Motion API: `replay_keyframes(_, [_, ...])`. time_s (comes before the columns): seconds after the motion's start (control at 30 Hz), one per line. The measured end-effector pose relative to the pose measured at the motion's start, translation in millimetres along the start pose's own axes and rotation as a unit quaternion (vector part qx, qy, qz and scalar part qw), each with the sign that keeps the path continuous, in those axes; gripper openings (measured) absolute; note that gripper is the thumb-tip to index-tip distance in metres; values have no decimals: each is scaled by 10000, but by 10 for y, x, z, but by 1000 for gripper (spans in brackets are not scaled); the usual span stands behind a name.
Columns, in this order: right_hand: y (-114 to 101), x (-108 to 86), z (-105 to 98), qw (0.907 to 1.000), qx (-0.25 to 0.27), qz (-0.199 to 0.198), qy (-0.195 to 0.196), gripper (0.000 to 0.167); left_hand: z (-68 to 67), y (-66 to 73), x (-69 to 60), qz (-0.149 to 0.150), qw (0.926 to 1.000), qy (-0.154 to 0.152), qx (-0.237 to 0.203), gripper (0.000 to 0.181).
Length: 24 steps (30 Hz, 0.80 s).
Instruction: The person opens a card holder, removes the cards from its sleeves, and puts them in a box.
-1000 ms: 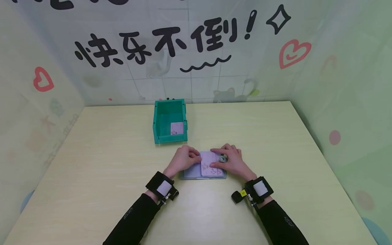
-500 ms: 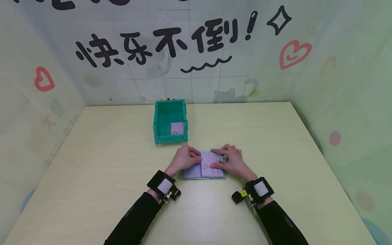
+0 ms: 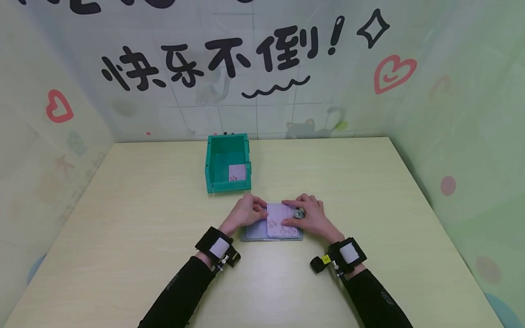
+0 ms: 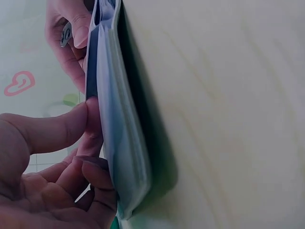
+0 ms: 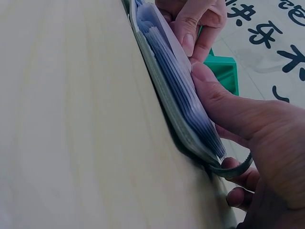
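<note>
Left hand (image 3: 247, 211) and right hand (image 3: 308, 213) hold the flower-printed lilac rectangular leaf (image 3: 275, 222); light, even finger pressure should keep it uncreased.

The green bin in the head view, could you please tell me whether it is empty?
No, a pink card lies inside the bin.

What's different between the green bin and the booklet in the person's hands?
The green bin is an open-topped box with raised walls; the booklet is a low stack of thin leaves.
The bin is strong green; the booklet mostly pale lilac and blue.
The bin stands untouched farther back; the booklet lies nearer, held by the left hand and right hand.
Both rest on the table.
</note>
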State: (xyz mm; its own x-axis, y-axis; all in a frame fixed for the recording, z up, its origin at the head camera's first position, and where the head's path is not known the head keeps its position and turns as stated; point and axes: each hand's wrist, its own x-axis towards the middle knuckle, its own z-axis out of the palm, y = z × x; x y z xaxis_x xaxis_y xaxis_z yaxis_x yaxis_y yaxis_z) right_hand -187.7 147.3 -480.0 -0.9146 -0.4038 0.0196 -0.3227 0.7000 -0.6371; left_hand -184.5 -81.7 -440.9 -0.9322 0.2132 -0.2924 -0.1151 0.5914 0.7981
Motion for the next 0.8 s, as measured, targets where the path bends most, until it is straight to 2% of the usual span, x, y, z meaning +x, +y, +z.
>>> replay_keyframes(0.47, [-34, -7, -17, 10000, 66, 2, -23, 60, -20, 4, 10, -149, 9997, -140, -123, 29])
replay_keyframes(0.8, [-38, -15, -30, 9999, 75, 18, -65, 60, -45, -9, 23, -40, 9993, -353, 61, 31])
